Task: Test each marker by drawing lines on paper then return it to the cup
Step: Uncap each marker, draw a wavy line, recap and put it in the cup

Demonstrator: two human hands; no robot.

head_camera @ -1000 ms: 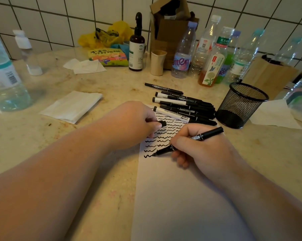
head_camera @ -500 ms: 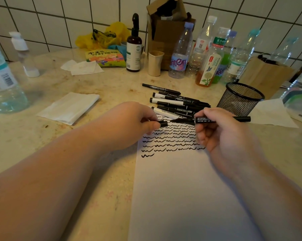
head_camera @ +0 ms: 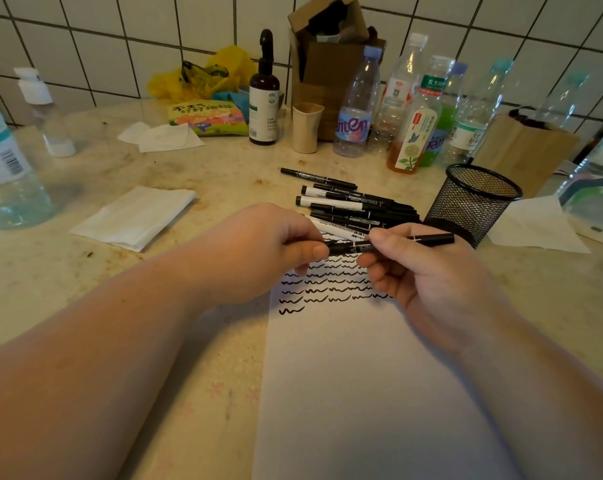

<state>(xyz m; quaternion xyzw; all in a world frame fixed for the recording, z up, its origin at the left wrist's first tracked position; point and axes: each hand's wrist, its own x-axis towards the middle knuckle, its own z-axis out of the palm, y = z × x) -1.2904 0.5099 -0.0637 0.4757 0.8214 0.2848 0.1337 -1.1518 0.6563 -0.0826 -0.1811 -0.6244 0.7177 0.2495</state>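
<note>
Hovering over the scribbled white paper sheet (head_camera: 379, 393), slim black marker (head_camera: 390, 244) held level, pinched by curled left hand (head_camera: 258, 251), gripped by right hand (head_camera: 428, 271).

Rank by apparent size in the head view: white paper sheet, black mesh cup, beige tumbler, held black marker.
1. White paper sheet, by far the largest.
2. Black mesh cup.
3. Beige tumbler and held black marker look comparable: the tumbler is wider, the marker longer and nearer the camera, so unranked.
</note>
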